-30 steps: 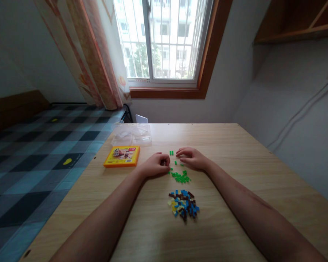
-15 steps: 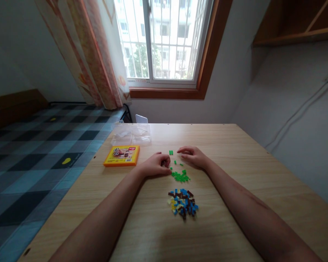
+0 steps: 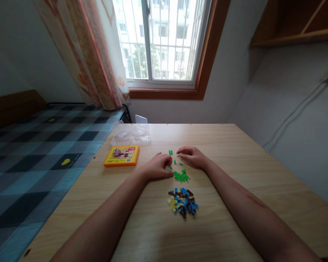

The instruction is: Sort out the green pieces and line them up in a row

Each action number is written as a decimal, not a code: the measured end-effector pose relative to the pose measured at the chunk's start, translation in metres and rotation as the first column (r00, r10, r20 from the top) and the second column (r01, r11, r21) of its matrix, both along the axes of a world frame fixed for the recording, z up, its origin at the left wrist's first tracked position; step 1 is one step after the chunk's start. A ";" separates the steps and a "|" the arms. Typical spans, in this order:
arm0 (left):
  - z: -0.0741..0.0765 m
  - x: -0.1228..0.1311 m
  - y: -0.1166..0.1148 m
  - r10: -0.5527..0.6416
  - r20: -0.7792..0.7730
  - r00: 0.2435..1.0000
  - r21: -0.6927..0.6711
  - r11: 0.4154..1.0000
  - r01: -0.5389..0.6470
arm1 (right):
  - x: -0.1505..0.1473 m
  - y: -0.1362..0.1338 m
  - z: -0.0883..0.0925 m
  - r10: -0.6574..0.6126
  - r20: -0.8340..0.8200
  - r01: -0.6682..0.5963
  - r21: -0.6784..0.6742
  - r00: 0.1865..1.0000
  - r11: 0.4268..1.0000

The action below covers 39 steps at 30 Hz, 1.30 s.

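Beside the pile of small green building bricks (image 3: 181,176), my left hand (image 3: 159,166) rests on the table with thumb and fingers apart. Its thumb tip touches the pile's left edge, and nothing shows in its grasp. My right hand (image 3: 191,156) lies across from it, fingers loosely curved and apart, holding nothing that I can see. Between the hands are a few loose green bricks (image 3: 175,162). Slightly farther back, a pair of green bricks (image 3: 170,152) sits side by side. Nearer to me is a mixed pile of blue, brown and yellow bricks (image 3: 183,202).
A yellow-orange box (image 3: 121,156) with a printed picture lies left of my left hand. Behind it stand clear plastic trays (image 3: 131,134). The wooden table (image 3: 224,225) has a bed with a checked cover (image 3: 43,153) along its left side.
My left hand has shifted slightly right and toward me, its thumb now at the green pile, and its fingers have opened. My right hand has barely moved.
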<state>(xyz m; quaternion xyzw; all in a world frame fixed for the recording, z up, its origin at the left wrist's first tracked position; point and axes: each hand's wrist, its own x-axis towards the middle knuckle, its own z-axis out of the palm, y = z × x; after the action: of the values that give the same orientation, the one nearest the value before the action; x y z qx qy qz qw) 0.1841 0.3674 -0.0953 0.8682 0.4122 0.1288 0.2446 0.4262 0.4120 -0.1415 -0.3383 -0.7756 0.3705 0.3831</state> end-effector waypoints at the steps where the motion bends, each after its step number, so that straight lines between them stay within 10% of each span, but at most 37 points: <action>1: 0.001 -0.001 0.001 -0.008 -0.003 1.000 -0.015 1.000 0.008 | 0.000 0.000 0.000 0.003 0.008 -0.003 0.002 1.000 1.000; 11: -0.002 -0.018 0.014 0.008 0.140 0.990 -0.319 0.947 0.037 | 0.000 0.000 0.001 -0.014 0.047 0.013 0.016 0.999 1.000; 22: -0.025 0.006 0.007 0.274 0.194 0.942 0.258 0.912 -0.318 | -0.001 0.002 -0.002 -0.076 0.029 0.076 -0.016 0.997 0.997; 39: -0.020 0.007 0.006 0.271 0.056 0.961 0.329 0.904 -0.274 | 0.003 0.004 0.001 -0.322 -0.229 0.239 -0.328 0.919 0.914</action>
<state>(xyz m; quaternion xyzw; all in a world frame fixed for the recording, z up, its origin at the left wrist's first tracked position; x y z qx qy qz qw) 0.1912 0.3729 -0.1157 0.8303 0.5004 0.2335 0.0757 0.4288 0.4159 -0.1406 -0.4445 -0.5932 0.4657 0.4834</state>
